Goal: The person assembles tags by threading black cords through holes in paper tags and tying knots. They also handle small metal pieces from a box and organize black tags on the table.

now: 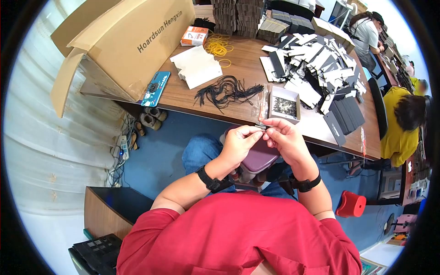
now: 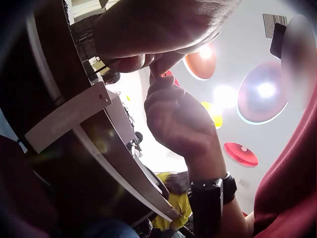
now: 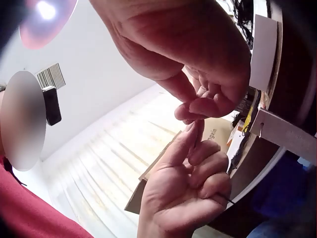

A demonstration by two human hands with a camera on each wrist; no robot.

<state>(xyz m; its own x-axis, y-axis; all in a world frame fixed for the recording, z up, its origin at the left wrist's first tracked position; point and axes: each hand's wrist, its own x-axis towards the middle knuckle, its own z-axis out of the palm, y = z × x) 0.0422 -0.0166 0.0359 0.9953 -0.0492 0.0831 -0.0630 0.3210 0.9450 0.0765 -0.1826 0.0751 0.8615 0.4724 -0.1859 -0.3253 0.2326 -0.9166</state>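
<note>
In front of the body, over the table's near edge, both hands meet at the fingertips. The left hand (image 1: 242, 143) pinches with thumb and forefinger, its other fingers curled; a black cord (image 3: 227, 199) sticks out from them. The right hand (image 1: 287, 140) pinches at the same spot, thumb against fingers. What lies between the fingertips is mostly hidden, and I cannot tell how the cord runs there. A pale card tag (image 2: 69, 119) with a small hole near one end shows beyond the hands in both wrist views. Just past the fingers stands a small open box (image 1: 284, 103) with dark bits inside.
Loose black cords (image 1: 227, 93) lie left of the box. A large heap of black and white tags (image 1: 316, 68) covers the table's right side, beside a dark tag stack (image 1: 346, 114). A carton (image 1: 133, 46), rubber bands (image 1: 217, 45) and white card (image 1: 196, 68) are at left.
</note>
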